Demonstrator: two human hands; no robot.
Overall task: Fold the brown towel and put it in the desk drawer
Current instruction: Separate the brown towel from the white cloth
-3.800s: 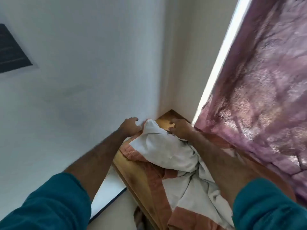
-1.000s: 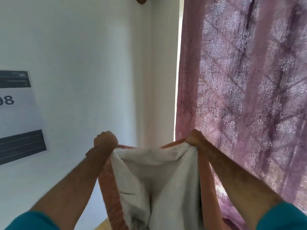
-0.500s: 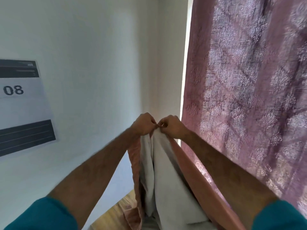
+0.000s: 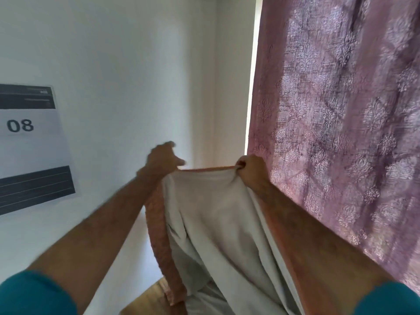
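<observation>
The brown towel [image 4: 218,223], white with a brown-orange border, hangs doubled in front of me, and its lower part reaches the wooden desk [image 4: 147,298]. My right hand [image 4: 252,169] is closed on the towel's top right corner, close to the curtain. My left hand [image 4: 163,160] is at the top left end of the same edge. It is blurred, with the thumb and a finger sticking out. The top edge runs taut between the two hands. The desk drawer is out of view.
A white wall [image 4: 113,64] stands close ahead. A printed sheet marked 08 [image 4: 29,144] is stuck to the wall on the left. A pink patterned curtain [image 4: 341,110] hangs on the right, with a bright gap beside it.
Half a second ago my hands met with the towel's corners pinched together. Now they have drawn apart, the left hand going left, and the top edge is stretched between them.
</observation>
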